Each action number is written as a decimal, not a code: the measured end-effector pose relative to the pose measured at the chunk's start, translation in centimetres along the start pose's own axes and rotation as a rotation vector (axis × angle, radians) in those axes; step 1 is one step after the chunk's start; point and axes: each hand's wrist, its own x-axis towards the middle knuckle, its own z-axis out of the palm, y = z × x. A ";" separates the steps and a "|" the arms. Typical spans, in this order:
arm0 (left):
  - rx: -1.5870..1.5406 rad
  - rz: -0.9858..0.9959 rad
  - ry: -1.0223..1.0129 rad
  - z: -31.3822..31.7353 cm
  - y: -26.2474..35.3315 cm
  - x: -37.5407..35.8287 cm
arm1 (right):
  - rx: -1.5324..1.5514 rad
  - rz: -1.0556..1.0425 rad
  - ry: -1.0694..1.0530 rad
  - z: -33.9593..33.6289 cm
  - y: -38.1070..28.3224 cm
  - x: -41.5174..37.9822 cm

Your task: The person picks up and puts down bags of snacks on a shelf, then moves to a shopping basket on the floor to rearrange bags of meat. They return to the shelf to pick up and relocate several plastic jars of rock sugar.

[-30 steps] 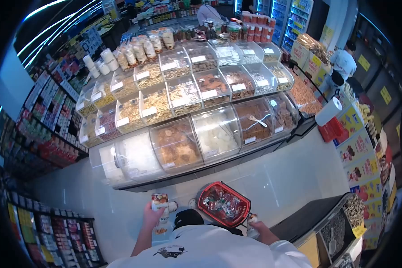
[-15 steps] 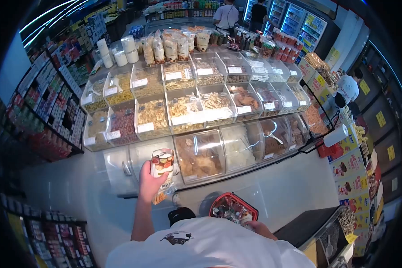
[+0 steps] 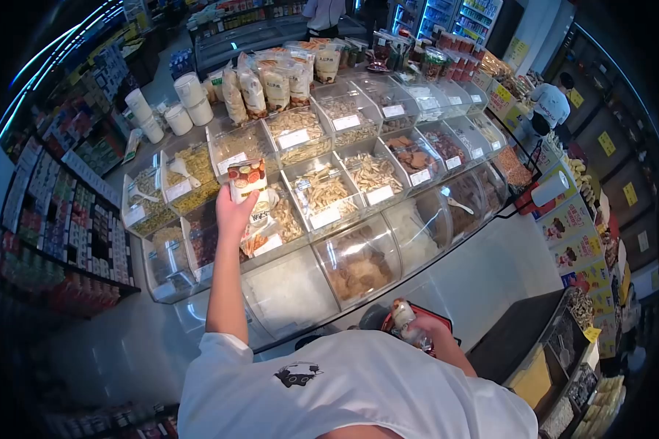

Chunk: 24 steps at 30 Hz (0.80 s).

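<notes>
My left hand (image 3: pixel 236 210) is closed round a printed food bag (image 3: pixel 249 189), with pictures of food on its upper part and a see-through lower end. The arm reaches forward, so the bag overlaps the middle-row bins of dried goods (image 3: pixel 324 192) in this view. Low in front of my body, my right hand (image 3: pixel 430 327) is curled at a red-rimmed shopping basket (image 3: pixel 447 320). A light-coloured package (image 3: pixel 403 314) stands up beside its fingers, with glossy packs below. I cannot tell exactly what the right fingers grip.
Packaged bags (image 3: pixel 277 86) and white canisters (image 3: pixel 190 91) stand along the top of the bin display. A dark counter (image 3: pixel 516 344) is close on my right. Store shelves (image 3: pixel 66 227) line the left side. One person (image 3: pixel 549 102) is at the far right, others at the back.
My left hand has moved up and forward over the bins with the bag. My right hand and the basket have shifted up and right in view, and the camera has moved nearer the display.
</notes>
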 end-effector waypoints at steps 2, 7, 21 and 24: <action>0.130 -0.001 0.046 0.7 -3.0 1.1 | -0.011 -0.015 0.007 -0.4 -3.3 -1.1; 0.120 -0.009 0.065 1.6 -1.6 1.8 | -0.356 -0.241 0.090 3.7 -20.5 -8.9; 0.601 0.196 0.128 6.1 0.2 4.1 | -1.407 -0.729 0.519 -3.5 -65.4 -8.0; 0.591 0.090 0.180 6.7 0.1 4.0 | -1.484 -0.774 0.522 -3.3 -72.9 -5.4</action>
